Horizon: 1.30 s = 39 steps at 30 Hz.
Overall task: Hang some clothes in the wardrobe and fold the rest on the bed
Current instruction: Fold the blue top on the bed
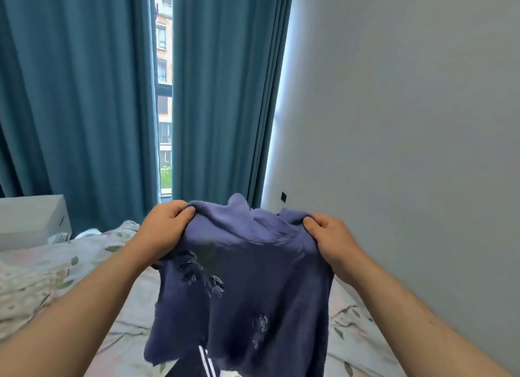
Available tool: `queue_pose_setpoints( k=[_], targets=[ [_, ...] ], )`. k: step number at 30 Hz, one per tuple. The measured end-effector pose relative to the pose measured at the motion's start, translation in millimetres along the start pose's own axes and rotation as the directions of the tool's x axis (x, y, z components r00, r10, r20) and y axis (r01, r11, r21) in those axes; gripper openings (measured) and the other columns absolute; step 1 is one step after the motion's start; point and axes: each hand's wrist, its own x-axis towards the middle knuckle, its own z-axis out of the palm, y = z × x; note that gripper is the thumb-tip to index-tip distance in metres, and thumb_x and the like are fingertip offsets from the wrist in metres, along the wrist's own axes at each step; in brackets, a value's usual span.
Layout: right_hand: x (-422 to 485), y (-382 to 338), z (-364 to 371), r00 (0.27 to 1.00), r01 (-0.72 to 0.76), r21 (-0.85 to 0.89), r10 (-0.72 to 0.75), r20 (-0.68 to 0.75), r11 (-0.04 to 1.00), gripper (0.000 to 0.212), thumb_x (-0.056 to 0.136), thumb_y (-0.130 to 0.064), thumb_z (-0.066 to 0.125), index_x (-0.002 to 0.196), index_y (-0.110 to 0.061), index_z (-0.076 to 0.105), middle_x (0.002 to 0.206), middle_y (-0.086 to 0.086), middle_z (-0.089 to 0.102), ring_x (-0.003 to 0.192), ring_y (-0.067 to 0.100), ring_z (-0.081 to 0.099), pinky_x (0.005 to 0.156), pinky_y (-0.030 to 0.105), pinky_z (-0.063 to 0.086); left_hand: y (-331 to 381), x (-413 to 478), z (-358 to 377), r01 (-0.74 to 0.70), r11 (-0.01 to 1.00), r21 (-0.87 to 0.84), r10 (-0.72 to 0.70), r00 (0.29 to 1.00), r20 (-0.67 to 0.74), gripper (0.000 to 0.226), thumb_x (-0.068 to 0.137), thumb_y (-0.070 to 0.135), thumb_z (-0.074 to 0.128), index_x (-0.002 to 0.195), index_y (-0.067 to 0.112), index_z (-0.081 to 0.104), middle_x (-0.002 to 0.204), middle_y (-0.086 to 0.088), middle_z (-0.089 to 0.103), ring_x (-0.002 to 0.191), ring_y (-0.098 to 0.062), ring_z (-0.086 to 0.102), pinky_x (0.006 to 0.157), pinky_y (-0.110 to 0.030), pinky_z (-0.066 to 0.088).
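The navy sweatshirt [247,286] hangs spread above the floral bed [92,264], its shoulders pinched in the curled fingers of the left hand [166,224] and right hand [332,238]. It seems opened for folding; next, lower it flat below the fingers.

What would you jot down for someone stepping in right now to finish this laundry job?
Left hand and right hand each grip a shoulder of the blue top, held up over the bed.
A dark garment with white stripes lies on the bed below it.
Done: nothing visibly hung or folded; the wardrobe is out of view.
Left: fold or hang the top, then the striped garment.
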Motion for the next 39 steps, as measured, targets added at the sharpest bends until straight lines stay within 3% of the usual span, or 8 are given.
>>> queue_pose_setpoints(
  k=[4,11,15,20,26,30,33,39],
  targets=[
    [-3,-52,-6,0.999,0.048,0.065,-0.048,-0.003,0.997,0.029,0.103,-0.01,0.046,0.101,-0.018,0.073,0.097,0.003,0.077,0.09,0.018,0.071,0.081,0.033,0.055,24,9,-40,-0.012,0.99,-0.137,0.007,0.999,-0.039,0.035,0.1,0.013,0.05,0.067,0.018,0.06,0.056,0.012,0.056,0.062,-0.012,0.046,0.06,-0.03,0.037],
    [-19,-98,-8,0.989,0.135,0.088,-0.128,-0.073,0.987,0.013,0.093,-0.012,0.067,0.083,-0.006,0.073,0.082,0.012,0.074,0.074,0.018,0.065,0.072,0.035,0.052,43,11,-84,0.019,0.964,-0.266,-0.013,1.0,0.025,0.033,0.09,-0.009,0.046,0.082,0.01,0.072,0.075,-0.001,0.073,0.074,-0.017,0.063,0.071,-0.032,0.051],
    [-20,-111,-6,0.986,0.124,-0.017,-0.125,-0.109,0.992,0.021,0.091,-0.019,0.068,0.072,-0.012,0.062,0.065,0.001,0.06,0.06,0.013,0.052,0.056,0.025,0.042,51,17,-91,0.043,0.959,-0.28,-0.037,0.999,0.028,0.024,0.094,0.003,0.053,0.08,0.008,0.071,0.073,-0.003,0.072,0.07,-0.017,0.06,0.069,-0.032,0.05],
    [-10,-121,-6,0.978,0.073,-0.044,-0.08,-0.193,0.996,0.03,0.097,-0.018,0.05,0.081,0.002,0.065,0.073,0.008,0.062,0.067,0.018,0.052,0.061,0.03,0.043,73,25,-105,0.028,0.981,-0.19,-0.03,0.999,-0.01,0.043,0.098,0.023,0.057,0.056,0.014,0.054,0.046,0.011,0.05,0.056,-0.015,0.04,0.055,-0.028,0.033],
    [-7,-120,-16,0.972,-0.147,-0.196,0.105,-0.211,0.97,0.028,0.09,0.0,0.047,0.075,-0.01,0.068,0.081,0.014,0.065,0.07,0.024,0.055,0.063,0.028,0.043,109,29,-119,0.118,0.9,-0.419,-0.049,0.984,0.173,0.03,0.099,0.023,0.057,0.076,0.009,0.071,0.082,-0.016,0.073,0.076,-0.025,0.063,0.076,-0.04,0.05],
    [-30,-139,18,0.995,0.096,-0.186,-0.098,-0.003,0.978,0.032,0.088,-0.004,0.055,0.114,-0.016,0.068,0.109,-0.005,0.067,0.105,0.013,0.06,0.088,0.026,0.044,140,19,-107,-0.022,0.933,-0.359,0.126,0.956,0.266,0.028,0.098,0.025,0.059,0.075,0.016,0.071,0.074,-0.004,0.071,0.071,-0.017,0.062,0.073,-0.036,0.052],
    [-52,-156,56,0.939,0.246,-0.033,-0.229,0.256,0.969,0.035,0.081,-0.034,0.068,0.114,-0.022,0.067,0.107,-0.008,0.073,0.1,0.006,0.068,0.086,0.024,0.054,153,10,-95,-0.122,0.953,-0.276,0.225,0.896,0.382,0.025,0.096,0.026,0.061,0.079,0.012,0.072,0.074,-0.004,0.07,0.069,-0.015,0.06,0.07,-0.036,0.052],
    [-51,-148,74,0.975,0.22,0.038,-0.22,0.013,0.975,0.009,0.091,-0.016,0.069,0.091,-0.008,0.072,0.086,0.007,0.076,0.079,0.017,0.071,0.082,0.042,0.057,151,5,-97,-0.22,0.927,-0.302,0.296,0.926,0.234,0.02,0.089,0.024,0.069,0.077,0.008,0.071,0.07,-0.001,0.068,0.064,-0.01,0.057,0.061,-0.027,0.049]
  ],
)
